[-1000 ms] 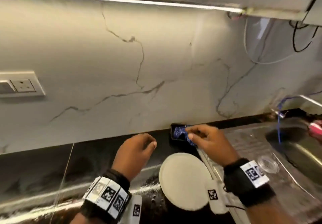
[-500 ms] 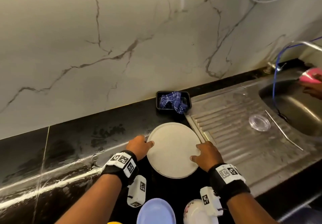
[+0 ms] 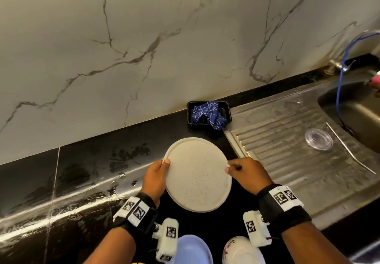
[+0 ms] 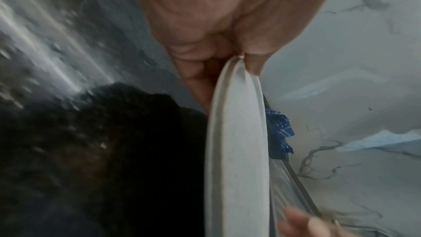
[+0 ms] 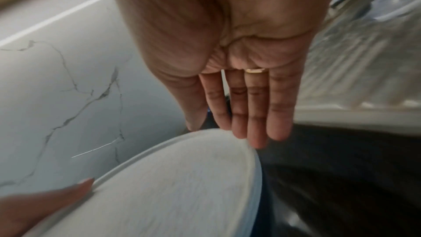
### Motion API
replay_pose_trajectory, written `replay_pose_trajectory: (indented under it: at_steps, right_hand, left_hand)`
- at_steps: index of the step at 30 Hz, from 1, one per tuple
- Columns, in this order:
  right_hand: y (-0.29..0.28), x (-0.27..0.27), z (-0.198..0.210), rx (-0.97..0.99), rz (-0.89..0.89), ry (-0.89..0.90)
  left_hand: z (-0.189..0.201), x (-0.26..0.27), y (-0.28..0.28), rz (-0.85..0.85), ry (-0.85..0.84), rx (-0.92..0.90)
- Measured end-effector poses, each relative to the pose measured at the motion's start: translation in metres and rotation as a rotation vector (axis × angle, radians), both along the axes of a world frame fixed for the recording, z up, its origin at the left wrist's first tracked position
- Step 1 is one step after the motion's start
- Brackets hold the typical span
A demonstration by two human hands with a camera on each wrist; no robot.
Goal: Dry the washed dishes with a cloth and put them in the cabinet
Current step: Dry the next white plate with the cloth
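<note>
- My left hand (image 3: 154,178) grips the left rim of the round, speckled off-white plate (image 3: 197,175), thumb on top and fingers curled beneath; the left wrist view shows the rim pinched.
- My right hand (image 3: 247,174) meets the opposite rim with fingers nearly straight, steadying rather than clasping; the right wrist view shows the fingertips at the edge.
- The plate is tilted above the wet black stone bench (image 3: 86,173), beside the ribbed steel draining board (image 3: 287,140).
- The blue checked cloth (image 3: 207,114) lies bunched in a small black tray (image 3: 190,107) at the marble wall, apart from both hands.
- My reading: the plate is picked up but not yet dried.
- Next, I judge, one hand must carry the plate alone while the other fetches the cloth; a wet rim could slip.
</note>
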State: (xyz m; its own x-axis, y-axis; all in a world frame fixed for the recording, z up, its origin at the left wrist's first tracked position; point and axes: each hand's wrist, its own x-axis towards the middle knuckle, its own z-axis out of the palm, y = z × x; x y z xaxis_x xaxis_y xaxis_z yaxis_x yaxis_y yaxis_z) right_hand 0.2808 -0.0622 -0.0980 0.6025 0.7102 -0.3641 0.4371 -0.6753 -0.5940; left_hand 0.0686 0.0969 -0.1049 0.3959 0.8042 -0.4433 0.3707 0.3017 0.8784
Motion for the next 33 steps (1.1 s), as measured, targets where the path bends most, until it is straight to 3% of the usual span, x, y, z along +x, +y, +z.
replay_pose_trajectory:
  at_steps: [6,13,18,21,25,29,31,33]
  right_hand:
    - [0.094,0.039,0.036,0.285,0.127,-0.357]
    - [0.189,0.064,0.02,-0.135,0.306,-0.633]
    - [0.198,0.075,0.011,-0.13,0.18,-0.631]
    - [0.182,0.078,0.028,0.053,0.014,-0.534]
    - [0.133,0.053,0.069,0.481,-0.112,-0.288]
    - [0.079,-0.01,0.098,0.881,-0.301,0.225]
    - [0.058,-0.043,0.103,0.942,-0.389,0.539]
    - [0.043,-0.073,0.103,0.9,-0.409,0.693]
  left_hand:
    - [0.005,-0.057,0.011,0.271,-0.101,0.039]
    - [0.033,-0.087,0.009,0.472,-0.197,-0.007]
    - [0.054,-0.096,0.002,0.482,-0.286,-0.08]
    - [0.063,-0.104,-0.003,0.476,-0.348,-0.159]
    - [0.07,-0.12,-0.012,0.479,-0.399,-0.161]
    - [0.079,-0.133,-0.025,0.468,-0.419,0.015]
    - [0.082,-0.141,-0.032,0.46,-0.424,0.088]
    - [0.086,-0.151,-0.038,0.434,-0.432,0.115]
